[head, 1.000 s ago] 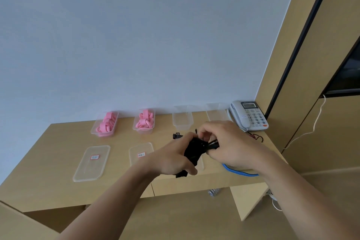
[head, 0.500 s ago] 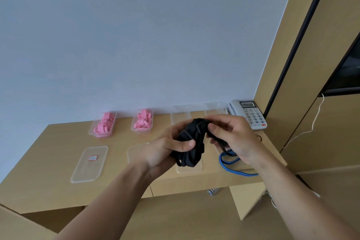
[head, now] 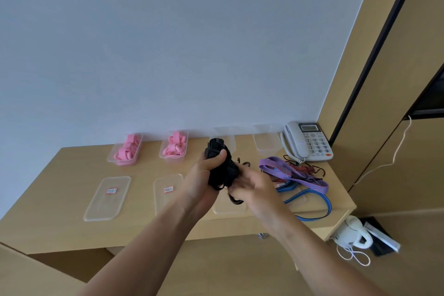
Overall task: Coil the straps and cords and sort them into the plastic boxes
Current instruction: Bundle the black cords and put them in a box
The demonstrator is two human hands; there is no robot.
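My left hand (head: pixel 204 175) grips a bundled black strap (head: pixel 219 163) above the wooden table, thumb pressed on its upper part. My right hand (head: pixel 254 190) is under the bundle's lower end, where a black loop (head: pixel 235 200) hangs out by its fingers. Two clear boxes (head: pixel 125 151) (head: pixel 174 146) at the back hold coiled pink straps. Two more clear boxes (head: pixel 229 139) (head: pixel 266 143) stand beside them; I see nothing inside. A purple strap (head: pixel 293 173) and a blue cord (head: pixel 312 202) lie loose on the right.
Two labelled clear lids (head: pixel 108 197) (head: pixel 167 192) lie near the table's front, a third lid (head: pixel 228 206) partly under my hands. A white phone (head: pixel 307 142) sits at the back right corner. A white kettle (head: pixel 350 233) stands on the floor beside the table.
The black bundle rose, then stood more upright in my left hand. My right hand slid from its top to its lower end, uncovering the purple strap.
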